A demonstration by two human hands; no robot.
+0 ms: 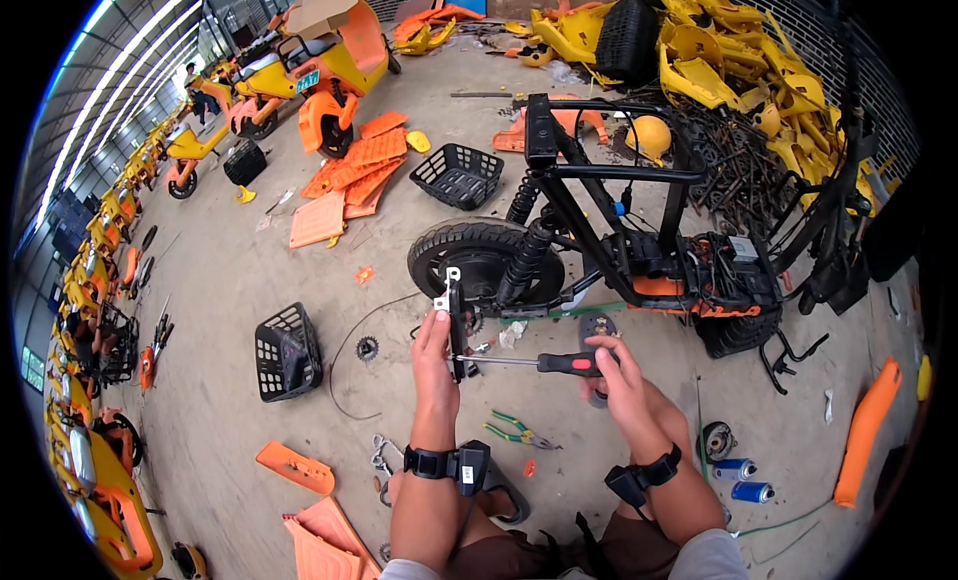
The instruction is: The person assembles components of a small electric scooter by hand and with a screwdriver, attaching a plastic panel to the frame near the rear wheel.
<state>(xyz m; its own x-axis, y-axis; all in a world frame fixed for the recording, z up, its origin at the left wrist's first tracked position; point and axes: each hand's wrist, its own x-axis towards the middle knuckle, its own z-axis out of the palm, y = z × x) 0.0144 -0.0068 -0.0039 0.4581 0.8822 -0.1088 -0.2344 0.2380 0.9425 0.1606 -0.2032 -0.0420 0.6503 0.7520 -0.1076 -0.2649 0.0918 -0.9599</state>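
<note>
Bracket (457,320) in left hand (433,358), screwdriver (544,362) in right hand (621,375).
Left fingers closed on bracket, near wheel (432,248); right fingers gripping screwdriver by its handle, shaft pointing left, its end at bracket.

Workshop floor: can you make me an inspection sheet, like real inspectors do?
Surface: grey floor, littered with loose parts.
Job's things: screwdriver, its shaft reaching the long black part; stripped scooter frame beyond.
Clutter: green-handled pliers, two blue cans, black baskets, orange panels.
Left hand: fingers holding the black part.
Right hand: fingers on the screwdriver's handle.
Cables: thin cable-like strand curving across the floor.
Surroundings: scooters lined up at left; yellow panel heap at upper right.
</note>
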